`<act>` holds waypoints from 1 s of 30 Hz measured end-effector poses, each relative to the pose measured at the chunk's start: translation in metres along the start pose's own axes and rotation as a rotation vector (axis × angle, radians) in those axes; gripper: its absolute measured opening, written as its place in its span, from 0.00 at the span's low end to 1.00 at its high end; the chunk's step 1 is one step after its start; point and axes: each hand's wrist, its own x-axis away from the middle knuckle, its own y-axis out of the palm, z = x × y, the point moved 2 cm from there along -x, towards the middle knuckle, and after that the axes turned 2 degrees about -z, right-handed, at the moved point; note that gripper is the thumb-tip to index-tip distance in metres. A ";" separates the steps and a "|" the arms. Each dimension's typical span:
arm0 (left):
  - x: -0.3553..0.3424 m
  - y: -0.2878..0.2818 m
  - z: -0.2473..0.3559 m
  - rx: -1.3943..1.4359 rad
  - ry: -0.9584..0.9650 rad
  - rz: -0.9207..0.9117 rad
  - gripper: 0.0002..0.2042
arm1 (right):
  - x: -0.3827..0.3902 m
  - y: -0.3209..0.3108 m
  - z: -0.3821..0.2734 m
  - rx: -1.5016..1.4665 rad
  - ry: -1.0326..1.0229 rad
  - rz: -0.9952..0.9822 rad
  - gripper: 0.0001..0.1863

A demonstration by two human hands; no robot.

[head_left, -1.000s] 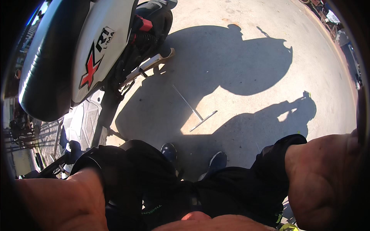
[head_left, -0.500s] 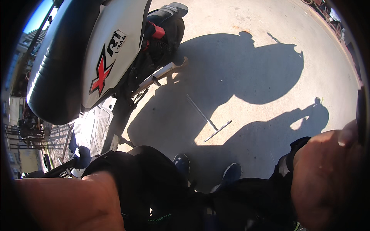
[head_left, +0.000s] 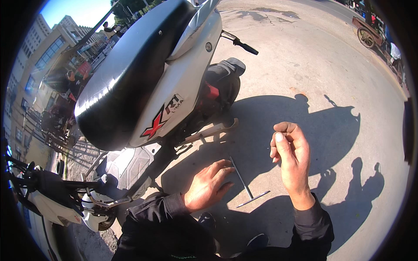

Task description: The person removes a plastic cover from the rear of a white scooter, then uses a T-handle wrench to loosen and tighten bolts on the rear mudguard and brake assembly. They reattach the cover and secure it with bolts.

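Note:
My left hand (head_left: pixel 209 185) is open, palm down, with its fingers slightly bent, beside the T-handle wrench. That silver T-handle wrench (head_left: pixel 242 179) lies on the concrete, its crossbar toward me and its long shaft pointing away. My right hand (head_left: pixel 294 158) is raised to the right of the wrench, its fingers curled and thumb pressed toward the index finger. Whether anything small sits between those fingertips is hidden. At the left, nearest my left hand, stands a white scooter (head_left: pixel 191 87) with a black seat (head_left: pixel 135 65) and a grey ribbed footboard (head_left: pixel 130 166).
The scooter's metal stand bar (head_left: pixel 213 132) sticks out low toward the wrench. My dark shoes (head_left: pixel 257 242) are at the lower edge. Shadows cover much of the concrete (head_left: pixel 278 56). A cart (head_left: pixel 369 32) stands far right; a person (head_left: pixel 75 82) and buildings are behind the scooter.
Both hands have come in from the sides to the middle, above the ground near the wrench. The view has tilted up, showing more of the scooter and street. The wrench still lies on the concrete.

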 end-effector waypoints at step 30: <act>-0.030 -0.069 0.085 0.488 -0.867 -0.173 0.23 | -0.296 0.130 -0.079 0.460 0.282 0.094 0.26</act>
